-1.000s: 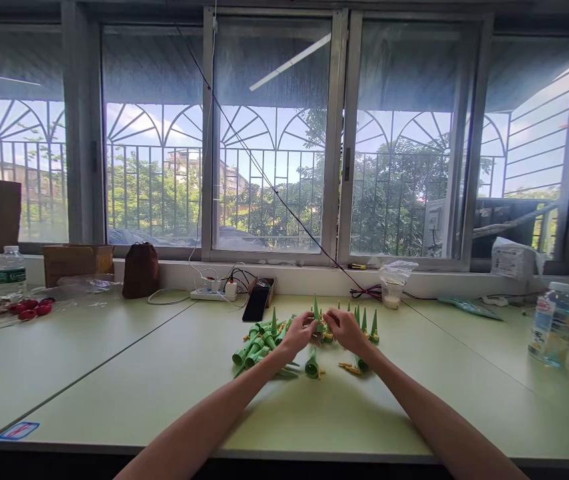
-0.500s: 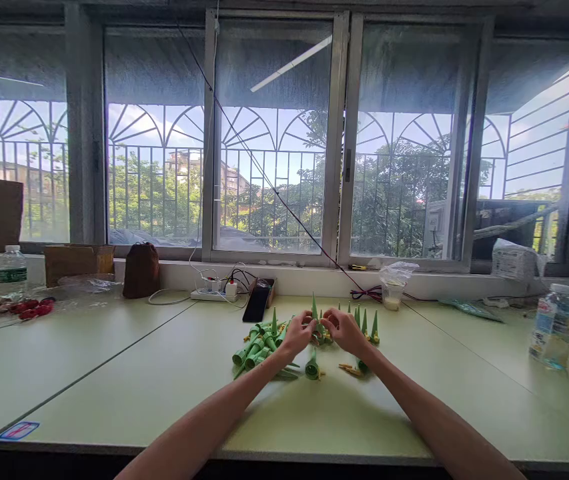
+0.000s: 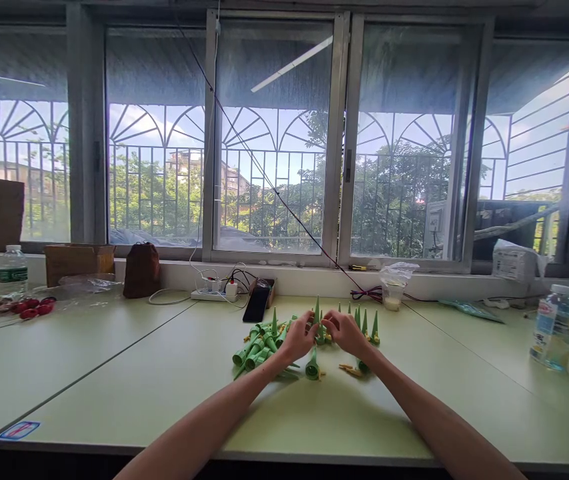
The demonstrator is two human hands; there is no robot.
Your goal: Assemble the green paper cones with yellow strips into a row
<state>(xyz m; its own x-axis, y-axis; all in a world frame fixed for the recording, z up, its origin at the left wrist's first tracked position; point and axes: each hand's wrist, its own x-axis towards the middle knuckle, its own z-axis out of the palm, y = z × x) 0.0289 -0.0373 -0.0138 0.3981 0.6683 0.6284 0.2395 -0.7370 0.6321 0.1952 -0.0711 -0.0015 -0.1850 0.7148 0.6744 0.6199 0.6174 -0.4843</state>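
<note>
My left hand (image 3: 298,338) and my right hand (image 3: 345,331) meet over the pale green table (image 3: 164,380), fingers pinched together on one green cone spike (image 3: 317,313) that stands point up between them. A heap of the same green cones (image 3: 257,347) lies just left of my left hand. Several cones stand upright (image 3: 367,325) behind my right hand. One cone (image 3: 312,366) lies below the hands, and small yellow parts (image 3: 348,367) lie beside it.
A black phone (image 3: 255,304) leans near a white power strip (image 3: 211,292) at the sill. A brown pouch (image 3: 141,270), cardboard box (image 3: 78,261), water bottle (image 3: 12,270) and red scissors (image 3: 29,309) sit left. A plastic bag (image 3: 394,283) and bottle (image 3: 550,330) are right.
The hands have stayed together over the same spot, with only small finger movements on the cone. The view has shifted very slightly.
</note>
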